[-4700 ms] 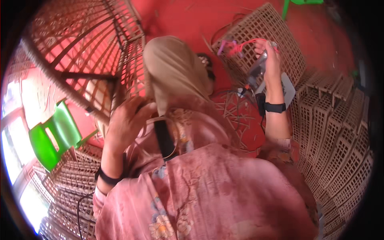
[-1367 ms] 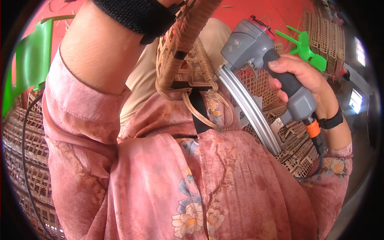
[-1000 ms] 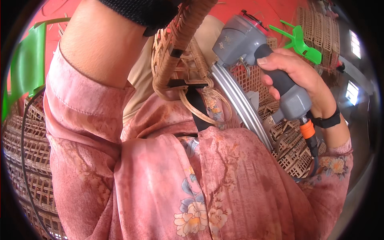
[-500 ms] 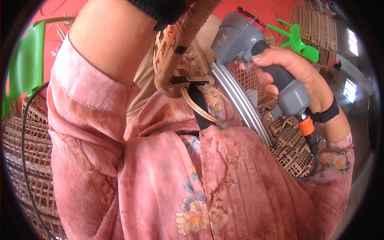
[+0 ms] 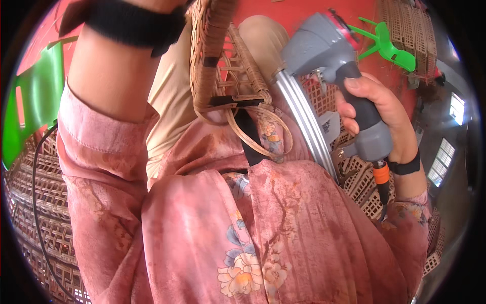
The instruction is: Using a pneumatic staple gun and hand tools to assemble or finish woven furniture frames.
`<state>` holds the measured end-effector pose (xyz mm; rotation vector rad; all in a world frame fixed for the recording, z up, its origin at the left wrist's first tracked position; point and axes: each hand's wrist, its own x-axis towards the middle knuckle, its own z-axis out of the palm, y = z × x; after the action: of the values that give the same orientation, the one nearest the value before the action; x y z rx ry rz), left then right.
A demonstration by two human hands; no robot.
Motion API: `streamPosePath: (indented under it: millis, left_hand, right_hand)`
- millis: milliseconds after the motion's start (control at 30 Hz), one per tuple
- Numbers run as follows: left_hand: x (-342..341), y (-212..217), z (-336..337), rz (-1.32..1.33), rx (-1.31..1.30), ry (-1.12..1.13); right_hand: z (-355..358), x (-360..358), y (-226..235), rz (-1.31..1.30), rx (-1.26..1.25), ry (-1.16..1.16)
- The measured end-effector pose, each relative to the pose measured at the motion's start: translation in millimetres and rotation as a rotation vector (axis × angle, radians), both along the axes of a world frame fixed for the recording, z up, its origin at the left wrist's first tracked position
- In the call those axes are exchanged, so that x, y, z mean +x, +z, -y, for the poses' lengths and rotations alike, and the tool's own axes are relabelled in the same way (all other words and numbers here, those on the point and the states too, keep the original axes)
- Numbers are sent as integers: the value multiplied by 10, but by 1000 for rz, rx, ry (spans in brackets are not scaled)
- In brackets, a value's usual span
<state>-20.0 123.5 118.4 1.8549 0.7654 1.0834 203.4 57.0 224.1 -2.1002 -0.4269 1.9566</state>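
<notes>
- Gripping the grey nail gun (image 5: 336,66) by its dark handle, our right hand (image 5: 377,119) is wrapping fully round it, thumb on top, so the nose is pointing at the rattan frame (image 5: 215,66).
- We are raising our left arm (image 5: 109,76) toward the upper edge of the view; the left hand itself is out of sight, so we cannot tell its grip.
- We are keeping the frame's bound joint, with its loose cane loop (image 5: 263,131), just beside the gun's long metal magazine (image 5: 306,126), probably for fastening.
- Woven panels (image 5: 35,202) are lying stacked around us.
</notes>
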Motion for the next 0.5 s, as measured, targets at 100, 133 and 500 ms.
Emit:
streamPosePath:
  millis: [100, 133, 500]
  left_hand:
    - [187, -204, 424, -29, -45, -24]
    - [242, -262, 457, -34, -45, -57]
    - [263, -799, 1049, -502, -453, -293]
  right_hand:
    - [442, 326, -135, 40, 57, -39]
    - [502, 445, -168, 28, 55, -76]
    - [1364, 1176, -1197, 83, 187, -304]
